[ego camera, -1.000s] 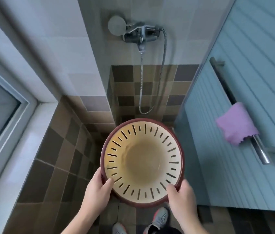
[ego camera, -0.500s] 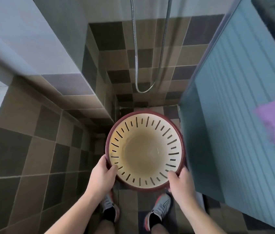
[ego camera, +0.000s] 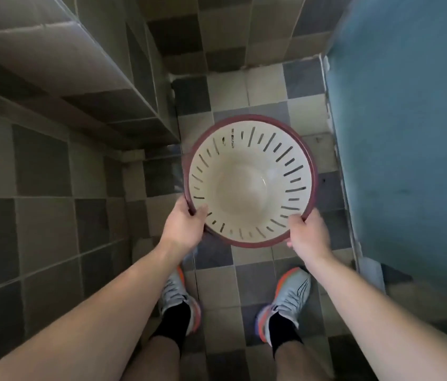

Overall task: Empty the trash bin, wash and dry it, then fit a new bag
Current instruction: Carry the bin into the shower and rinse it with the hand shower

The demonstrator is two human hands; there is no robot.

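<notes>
The trash bin (ego camera: pixel 247 185) is a round cream bin with slotted walls and a dark red rim, seen from straight above with its mouth up. It has no bag in it and its bottom looks bare. My left hand (ego camera: pixel 186 222) grips the near-left rim, thumb inside. My right hand (ego camera: pixel 308 233) grips the near-right rim. The bin is held low over the checkered floor, in front of my feet.
Brown and grey tiled walls (ego camera: pixel 52 160) close in on the left and far side. A blue panelled door or wall (ego camera: pixel 409 133) stands on the right. My two sneakers (ego camera: pixel 291 301) are on the tiled floor (ego camera: pixel 216 273) below the bin.
The view has tilted down from the shower tap and purple cloth to the floor. The bin, still held by both hands, has been lowered towards the floor.
</notes>
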